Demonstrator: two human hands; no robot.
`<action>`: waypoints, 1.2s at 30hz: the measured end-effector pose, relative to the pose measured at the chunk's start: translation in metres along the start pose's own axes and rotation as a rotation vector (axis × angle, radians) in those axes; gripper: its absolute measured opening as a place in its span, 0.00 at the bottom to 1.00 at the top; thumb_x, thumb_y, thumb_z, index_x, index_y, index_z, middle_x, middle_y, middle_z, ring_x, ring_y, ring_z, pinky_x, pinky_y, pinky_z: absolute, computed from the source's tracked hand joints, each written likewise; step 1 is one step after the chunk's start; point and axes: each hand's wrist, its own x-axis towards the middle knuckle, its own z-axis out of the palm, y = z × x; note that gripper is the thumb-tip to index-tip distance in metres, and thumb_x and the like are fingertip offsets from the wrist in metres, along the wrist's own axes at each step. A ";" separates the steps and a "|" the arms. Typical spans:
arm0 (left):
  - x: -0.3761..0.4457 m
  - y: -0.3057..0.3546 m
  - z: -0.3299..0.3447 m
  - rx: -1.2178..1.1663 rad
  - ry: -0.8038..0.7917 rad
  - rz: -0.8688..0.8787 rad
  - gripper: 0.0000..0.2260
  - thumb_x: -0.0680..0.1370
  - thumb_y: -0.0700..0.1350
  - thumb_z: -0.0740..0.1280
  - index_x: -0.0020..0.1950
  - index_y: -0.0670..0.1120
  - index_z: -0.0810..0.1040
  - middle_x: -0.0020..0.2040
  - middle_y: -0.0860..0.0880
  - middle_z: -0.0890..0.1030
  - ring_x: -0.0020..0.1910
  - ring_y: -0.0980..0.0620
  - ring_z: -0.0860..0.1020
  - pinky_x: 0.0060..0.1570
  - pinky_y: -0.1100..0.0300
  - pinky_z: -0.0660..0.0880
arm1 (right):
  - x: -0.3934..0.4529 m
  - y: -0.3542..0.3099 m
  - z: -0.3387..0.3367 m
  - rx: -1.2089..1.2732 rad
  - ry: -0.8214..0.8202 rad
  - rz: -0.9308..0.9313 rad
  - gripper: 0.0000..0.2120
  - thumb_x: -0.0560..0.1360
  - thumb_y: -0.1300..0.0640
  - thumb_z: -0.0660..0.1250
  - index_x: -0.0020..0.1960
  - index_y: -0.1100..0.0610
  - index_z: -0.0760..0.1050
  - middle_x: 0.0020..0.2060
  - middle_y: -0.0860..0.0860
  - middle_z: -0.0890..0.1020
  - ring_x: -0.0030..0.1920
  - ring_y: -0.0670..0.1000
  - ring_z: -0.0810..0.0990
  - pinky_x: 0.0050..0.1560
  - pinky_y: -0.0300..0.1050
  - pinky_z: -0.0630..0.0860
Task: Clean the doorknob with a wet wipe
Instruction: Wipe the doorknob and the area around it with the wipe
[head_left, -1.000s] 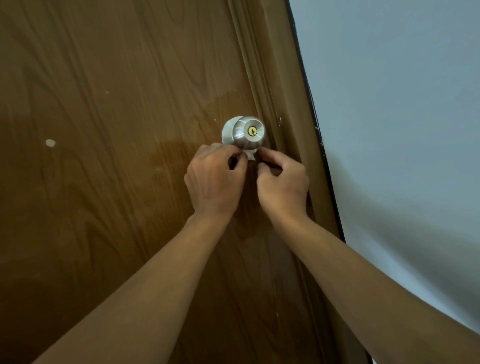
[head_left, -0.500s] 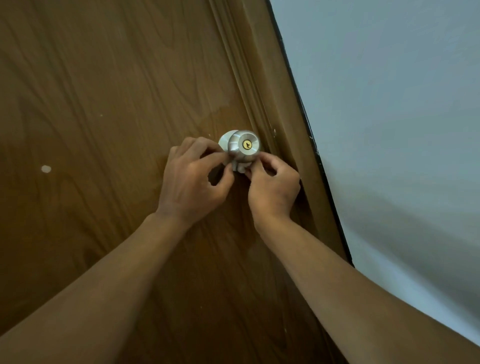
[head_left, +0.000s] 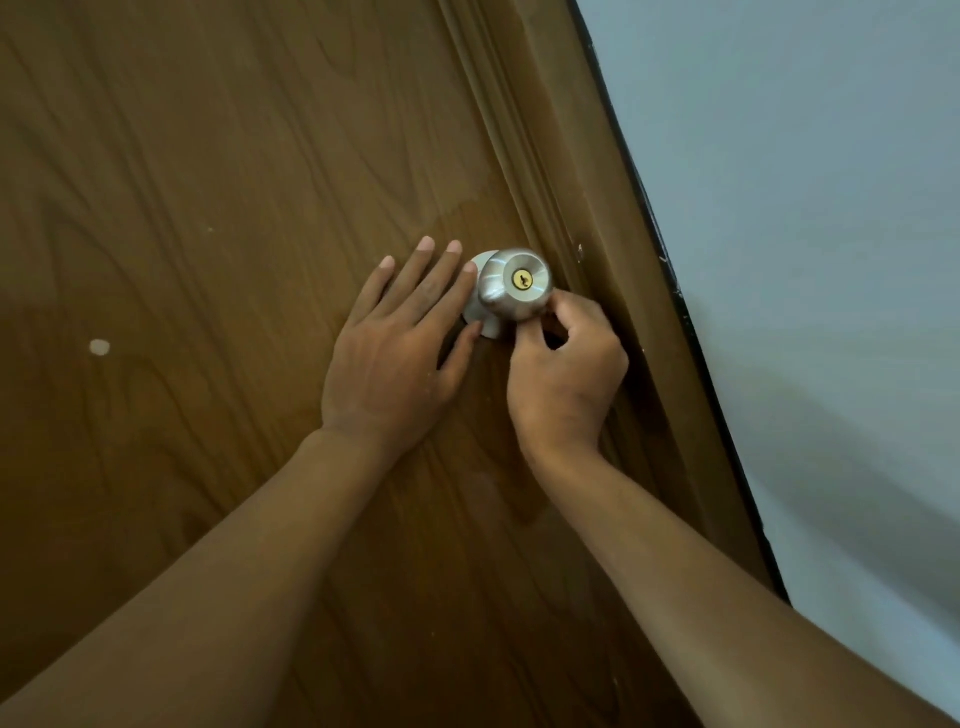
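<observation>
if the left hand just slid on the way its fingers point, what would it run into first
Probably nothing soon: the left hand lies flat on the door, fingers pointing up past the doorknob, which its forefinger already grazes. Further on stands the door frame.

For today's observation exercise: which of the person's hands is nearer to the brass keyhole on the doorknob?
Right. The right hand curls against the doorknob's lower right side, just below the keyhole. The left hand lies flat on the door, left of the knob.

The round brushed-metal doorknob (head_left: 514, 286) with its brass keyhole is sticking out toward me, and a white wet wipe (head_left: 488, 327) is peeking out just beneath it.
</observation>
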 end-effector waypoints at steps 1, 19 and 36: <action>-0.001 0.001 0.000 -0.006 0.003 -0.002 0.23 0.85 0.51 0.59 0.77 0.43 0.70 0.77 0.44 0.69 0.79 0.46 0.64 0.78 0.45 0.61 | 0.001 0.001 0.000 -0.069 0.028 -0.043 0.10 0.79 0.57 0.69 0.59 0.53 0.83 0.53 0.45 0.84 0.47 0.37 0.77 0.39 0.23 0.69; -0.001 0.003 0.001 -0.001 0.049 -0.020 0.22 0.84 0.49 0.63 0.76 0.43 0.72 0.77 0.45 0.71 0.79 0.46 0.65 0.78 0.46 0.61 | 0.003 0.011 -0.013 0.020 -0.094 -0.110 0.12 0.81 0.61 0.66 0.63 0.57 0.82 0.53 0.49 0.86 0.41 0.41 0.85 0.36 0.30 0.80; 0.000 0.002 0.001 -0.001 0.028 -0.030 0.23 0.84 0.52 0.60 0.77 0.43 0.70 0.77 0.44 0.70 0.79 0.46 0.64 0.78 0.46 0.61 | -0.005 -0.009 -0.012 0.411 -0.183 0.419 0.12 0.79 0.62 0.69 0.59 0.50 0.83 0.47 0.40 0.85 0.50 0.40 0.85 0.47 0.35 0.82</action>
